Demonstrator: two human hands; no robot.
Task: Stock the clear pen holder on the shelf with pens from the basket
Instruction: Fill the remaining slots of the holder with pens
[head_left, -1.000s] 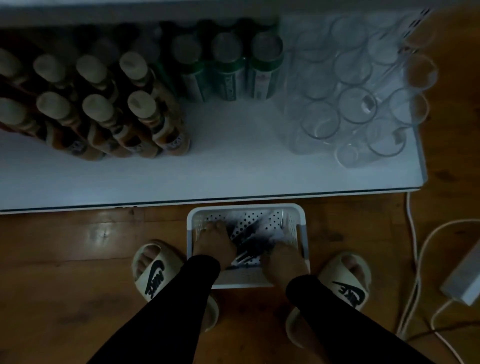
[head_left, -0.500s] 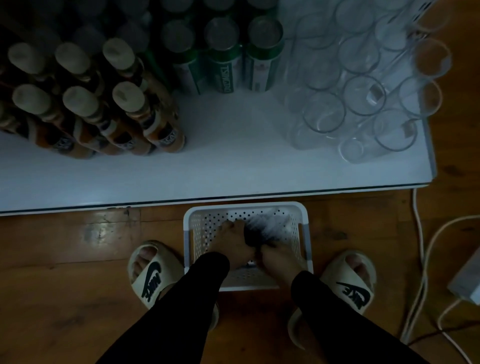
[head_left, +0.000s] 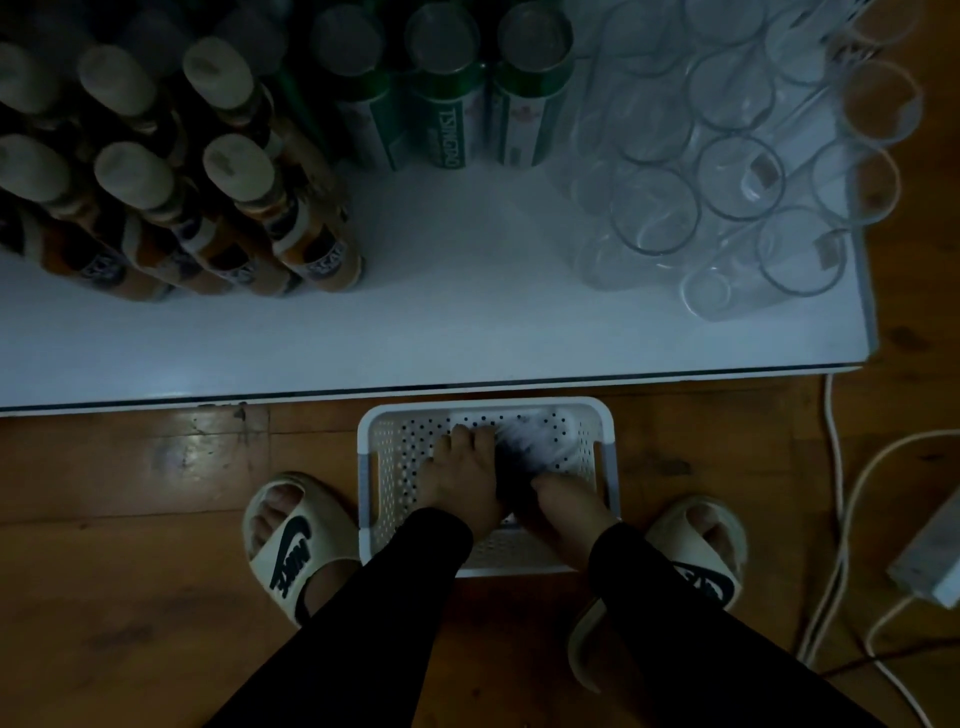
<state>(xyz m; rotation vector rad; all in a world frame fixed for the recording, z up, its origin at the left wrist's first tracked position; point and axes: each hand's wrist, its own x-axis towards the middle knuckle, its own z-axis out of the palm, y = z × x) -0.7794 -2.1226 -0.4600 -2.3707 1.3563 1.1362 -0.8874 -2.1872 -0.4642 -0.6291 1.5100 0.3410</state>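
In the head view, both hands have drawn together since a second ago, gathering the spread pens into one bundle. The left hand (head_left: 462, 483) and right hand (head_left: 563, 501) now curl around a blurred bundle of dark and white pens (head_left: 519, 457) inside the white perforated plastic basket (head_left: 395, 467) on the wooden floor (head_left: 130, 519). The clear multi-tube pen holder (head_left: 727, 171) stands empty on the white shelf (head_left: 441, 312), beside green cans (head_left: 447, 104) and brown bottles (head_left: 156, 182).
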